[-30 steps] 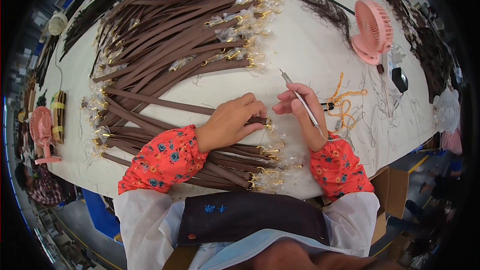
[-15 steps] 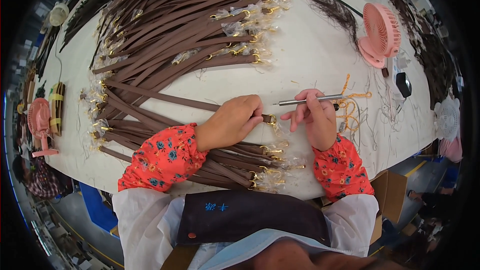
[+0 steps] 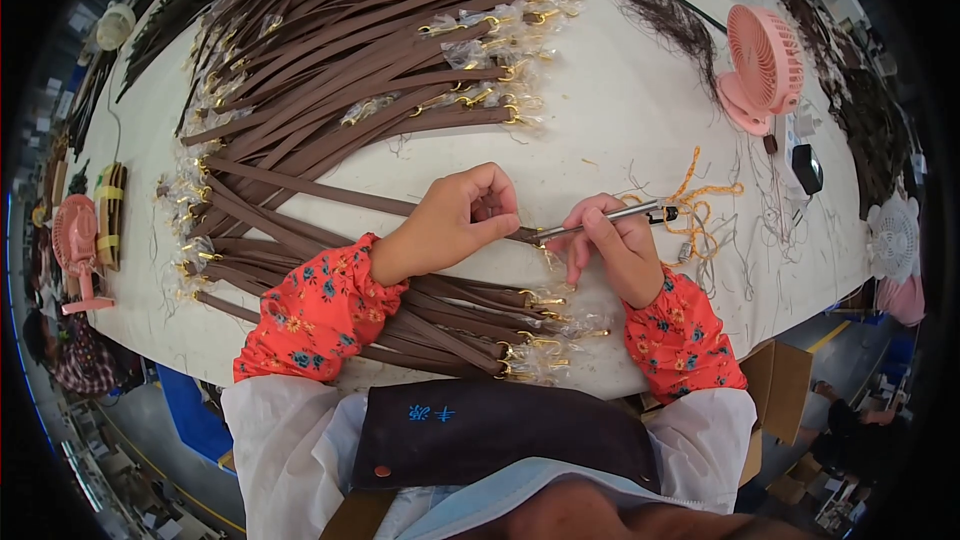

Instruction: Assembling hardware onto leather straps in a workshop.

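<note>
A brown strap (image 3: 330, 189) runs from the left to beneath my left hand (image 3: 440, 225). That hand is closed on the strap close to its end, thumb and curled fingers together, hiding part of it. A gold clasp (image 3: 546, 258) in clear plastic hangs at this end. My right hand (image 3: 622, 250) grips a slim silver pen-like tool (image 3: 628, 212) between thumb and fingers. Its thin tip meets the strap's end beside the clasp; whether it presses in is too small to tell.
Several more brown straps (image 3: 350, 60) with gold clasps lie piled at the far side, and others lie under my left forearm. An orange braided cord (image 3: 692, 180) lies beyond my right hand. A pink fan (image 3: 762, 60) stands far right, another pink fan (image 3: 78, 235) at left.
The tool in my right hand has moved left and down, its tip now at the strap's end. My left hand has shifted slightly left, its fingers lifted and curled differently.
</note>
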The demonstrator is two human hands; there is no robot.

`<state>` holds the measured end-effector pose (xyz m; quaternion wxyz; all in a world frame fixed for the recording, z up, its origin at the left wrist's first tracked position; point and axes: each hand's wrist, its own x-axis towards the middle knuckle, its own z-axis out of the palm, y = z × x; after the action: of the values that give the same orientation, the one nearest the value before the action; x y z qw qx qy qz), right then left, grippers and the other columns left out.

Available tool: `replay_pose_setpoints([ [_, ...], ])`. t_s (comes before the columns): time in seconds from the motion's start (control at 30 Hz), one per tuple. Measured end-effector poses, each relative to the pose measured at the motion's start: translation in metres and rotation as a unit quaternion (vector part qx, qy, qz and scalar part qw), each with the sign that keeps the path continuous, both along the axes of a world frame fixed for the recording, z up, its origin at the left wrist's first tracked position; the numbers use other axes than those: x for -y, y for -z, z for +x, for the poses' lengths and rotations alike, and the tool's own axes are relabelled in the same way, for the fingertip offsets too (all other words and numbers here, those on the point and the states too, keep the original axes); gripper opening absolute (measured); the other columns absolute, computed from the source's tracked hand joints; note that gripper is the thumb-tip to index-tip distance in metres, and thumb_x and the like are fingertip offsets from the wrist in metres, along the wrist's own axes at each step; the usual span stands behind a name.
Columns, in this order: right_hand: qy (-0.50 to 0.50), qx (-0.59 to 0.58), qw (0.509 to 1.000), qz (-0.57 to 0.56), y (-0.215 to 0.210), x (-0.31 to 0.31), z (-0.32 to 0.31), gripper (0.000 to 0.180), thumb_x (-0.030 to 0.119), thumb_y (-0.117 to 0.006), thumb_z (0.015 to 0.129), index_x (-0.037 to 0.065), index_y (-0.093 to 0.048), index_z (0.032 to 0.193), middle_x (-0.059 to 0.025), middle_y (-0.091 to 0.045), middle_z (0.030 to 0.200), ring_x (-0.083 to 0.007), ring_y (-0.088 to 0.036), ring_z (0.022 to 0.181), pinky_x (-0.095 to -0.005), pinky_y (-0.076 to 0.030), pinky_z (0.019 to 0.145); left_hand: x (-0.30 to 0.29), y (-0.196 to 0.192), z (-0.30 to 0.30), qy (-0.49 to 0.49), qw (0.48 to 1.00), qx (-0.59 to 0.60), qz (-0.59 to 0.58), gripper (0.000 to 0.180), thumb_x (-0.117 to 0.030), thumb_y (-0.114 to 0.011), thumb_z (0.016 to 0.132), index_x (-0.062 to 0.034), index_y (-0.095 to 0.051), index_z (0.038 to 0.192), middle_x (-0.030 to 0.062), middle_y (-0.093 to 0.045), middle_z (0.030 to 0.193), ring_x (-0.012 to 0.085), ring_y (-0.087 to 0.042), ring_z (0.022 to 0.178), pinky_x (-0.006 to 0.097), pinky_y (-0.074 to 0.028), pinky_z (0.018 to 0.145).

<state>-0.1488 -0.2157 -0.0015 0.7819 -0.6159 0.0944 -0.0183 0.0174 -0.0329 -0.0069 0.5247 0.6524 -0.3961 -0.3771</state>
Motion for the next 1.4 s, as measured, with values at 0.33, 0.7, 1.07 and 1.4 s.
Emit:
replay_pose_setpoints([
  [0.33,-0.014,-0.002,1.0,-0.007,0.0,0.0,0.001,0.032,0.027,-0.041,0.106,-0.002,-0.056,0.102,-0.0035,-0.057,0.068,-0.0128,-0.063,0.062,-0.0334,-0.053,0.089,-0.001,-0.001,0.004,0.02,0.992,-0.122,0.006,0.017,-0.006,-0.07,0.089,-0.0055,-0.055,0.096,-0.0013,-0.059,0.09,0.0057,-0.056,0.082,0.022,-0.047,0.077],
  [0.7,-0.016,-0.002,1.0,-0.014,0.0,0.0,0.0,0.035,0.026,-0.041,0.106,-0.004,-0.058,0.099,-0.0052,-0.058,0.075,-0.0137,-0.063,0.064,-0.0336,-0.053,0.09,-0.001,-0.003,0.004,0.036,0.991,-0.13,0.003,0.018,-0.007,-0.071,0.088,-0.0066,-0.055,0.096,-0.0016,-0.06,0.092,0.0059,-0.055,0.084,0.023,-0.046,0.079],
  [1.07,-0.021,0.006,0.999,-0.039,0.002,0.0,0.001,0.028,0.024,-0.038,0.106,0.0,-0.053,0.103,-0.0033,-0.055,0.064,-0.0162,-0.063,0.059,-0.0394,-0.053,0.089,-0.002,0.001,0.004,0.022,0.984,-0.176,-0.012,0.017,-0.006,-0.069,0.089,-0.0058,-0.055,0.098,-0.001,-0.059,0.095,0.0062,-0.054,0.086,0.023,-0.046,0.08],
  [1.4,-0.004,0.014,1.0,0.006,0.002,0.0,0.0,0.031,0.025,-0.04,0.106,-0.002,-0.054,0.101,-0.0039,-0.056,0.067,-0.0147,-0.064,0.062,-0.0347,-0.054,0.088,0.0,-0.007,-0.002,-0.002,0.922,0.387,-0.019,0.023,-0.008,-0.068,0.082,-0.0081,-0.064,0.105,0.008,-0.058,0.095,0.0231,-0.055,0.089,0.034,-0.043,0.075],
])
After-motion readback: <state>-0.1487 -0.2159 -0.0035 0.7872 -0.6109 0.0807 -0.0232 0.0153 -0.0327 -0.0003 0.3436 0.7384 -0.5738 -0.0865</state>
